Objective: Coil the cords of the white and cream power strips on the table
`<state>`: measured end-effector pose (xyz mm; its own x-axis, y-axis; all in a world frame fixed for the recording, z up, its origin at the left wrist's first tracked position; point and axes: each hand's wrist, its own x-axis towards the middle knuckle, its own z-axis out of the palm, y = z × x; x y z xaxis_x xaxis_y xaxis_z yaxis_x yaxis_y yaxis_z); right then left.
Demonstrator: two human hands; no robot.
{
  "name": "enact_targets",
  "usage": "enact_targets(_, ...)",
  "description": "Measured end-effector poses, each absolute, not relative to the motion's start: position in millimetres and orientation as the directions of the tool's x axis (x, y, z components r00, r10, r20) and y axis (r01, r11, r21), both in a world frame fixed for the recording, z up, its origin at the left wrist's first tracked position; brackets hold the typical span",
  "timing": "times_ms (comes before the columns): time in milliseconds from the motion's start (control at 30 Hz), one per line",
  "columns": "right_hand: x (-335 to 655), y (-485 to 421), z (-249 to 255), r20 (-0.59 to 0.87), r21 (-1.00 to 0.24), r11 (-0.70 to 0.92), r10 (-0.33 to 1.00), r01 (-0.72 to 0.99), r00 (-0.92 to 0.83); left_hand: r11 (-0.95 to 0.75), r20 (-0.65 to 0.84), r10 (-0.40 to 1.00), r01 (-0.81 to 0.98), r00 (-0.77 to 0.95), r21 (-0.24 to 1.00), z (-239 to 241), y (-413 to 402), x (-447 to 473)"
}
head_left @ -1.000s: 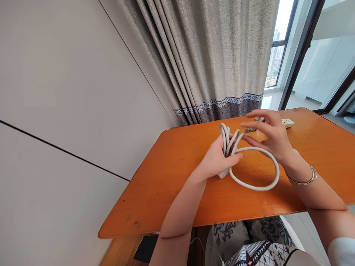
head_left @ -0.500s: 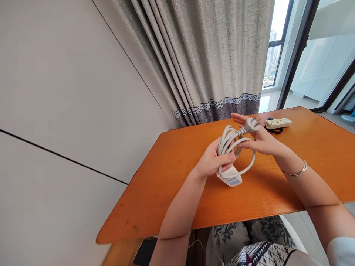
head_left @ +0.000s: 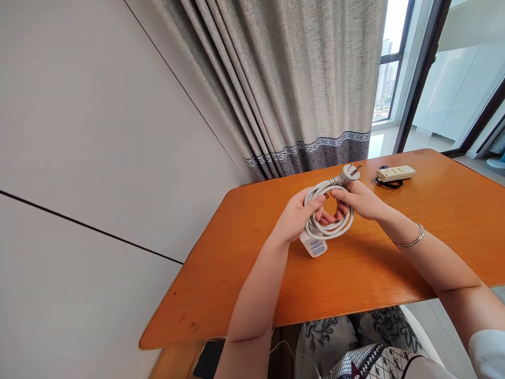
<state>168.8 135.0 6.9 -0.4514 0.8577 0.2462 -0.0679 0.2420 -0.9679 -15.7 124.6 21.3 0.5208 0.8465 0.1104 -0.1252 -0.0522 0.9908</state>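
Some parts hidden: most fingers of the left hand [head_left: 295,217] and the right hand [head_left: 362,200] go behind the cord [head_left: 333,233], and just bits of them show through the middle. Loops cover the top of the white block [head_left: 314,246], so I cannot see where the cord joins it.
Cut off: the table [head_left: 232,252] runs out of view on the right, and the curtain [head_left: 315,79] at the top.
Hard to make out: marks on the block are too small to read. Low on the left, a dark flat thing [head_left: 209,359] is partly behind the left arm.
Cord look: white and round, wound in a ring of a few loops.
Plug look: the plug [head_left: 350,173] is white, at the ring's far right, with metal pins sticking out.
Block look: tilted, with blue-grey patches.
Hands: the left pinches the ring's left side, thumb on top; the right pinches its right side.
Ring place: over the table, between the hands.
Far right: a cream strip [head_left: 396,173] lies on the table, a black cord [head_left: 390,185] beside it.
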Motion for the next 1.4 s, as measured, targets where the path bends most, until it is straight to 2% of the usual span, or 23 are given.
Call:
enact_targets(133, 165, 136, 4, 0.223, -0.974, 0.226, 0.916, -0.029, -0.333, -0.19, 0.206, 0.897, -0.08, 0.392, 0.979, 17, 130, -15)
enact_targets(267, 164, 136, 3, 0.23, -0.971, 0.238, 0.938, 0.002, -0.259, -0.286, 0.283, 0.885, -0.049, 0.37, 0.957, 17, 129, -13)
enact_targets(433, 162, 134, 3, 0.238, -0.97, 0.242, 0.949, -0.001, -0.205, -0.174, 0.251, 0.89, -0.227, 0.379, 0.958, 16, 127, -7)
enact_targets(567, 160, 141, -6, 0.335, -0.935, 0.3, 0.923, -0.188, -0.189, -0.105, 0.23, 0.937, -0.414, 0.264, 0.904, 14, 129, -1)
enact_targets(667, 155, 147, -21, 0.397, -0.902, 0.316, 0.875, -0.296, -0.277, -0.144, 0.234, 0.965, -0.508, 0.117, 0.849, 17, 132, -2)
enact_targets(733, 151, 151, -31, 0.396, -0.913, 0.306, 0.821, -0.27, -0.41, -0.206, 0.26, 0.965, -0.548, 0.021, 0.81, 20, 135, -6)
enact_targets(800, 147, 151, -39, 0.353, -0.933, 0.33, 0.759, -0.145, -0.547, -0.289, 0.296, 0.952, -0.563, -0.081, 0.774, 22, 138, -10)
enact_targets(867, 144, 147, -42, 0.246, -0.918, 0.388, 0.722, 0.085, -0.647, -0.375, 0.324, 0.927, -0.537, -0.191, 0.755, 22, 143, -14)
enact_targets(967, 140, 136, -36, 0.03, -0.755, 0.45, 0.751, 0.477, -0.66, -0.493, 0.365, 0.861, -0.404, -0.354, 0.77, 17, 154, -20)
enact_targets(1033, 137, 126, -29, -0.019, -0.614, 0.482, 0.783, 0.625, -0.622, -0.559, 0.42, 0.794, -0.256, -0.439, 0.789, 11, 165, -25)
enact_targets(1133, 133, 112, -17, 0.046, -0.391, 0.554, 0.809, 0.735, -0.585, -0.602, 0.508, 0.717, -0.057, -0.478, 0.796, 1, 180, -33)
enact_targets(1267, 136, 100, -1, 0.161, -0.07, 0.58, 0.81, 0.812, -0.564, -0.579, 0.541, 0.736, 0.037, -0.408, 0.815, -4, 189, -42)
enact_targets(1400, 147, 92, 8, 0.375, 0.11, 0.59, 0.721, 0.8, -0.583, -0.571, 0.573, 0.755, 0.11, -0.319, 0.814, -4, 187, -45)
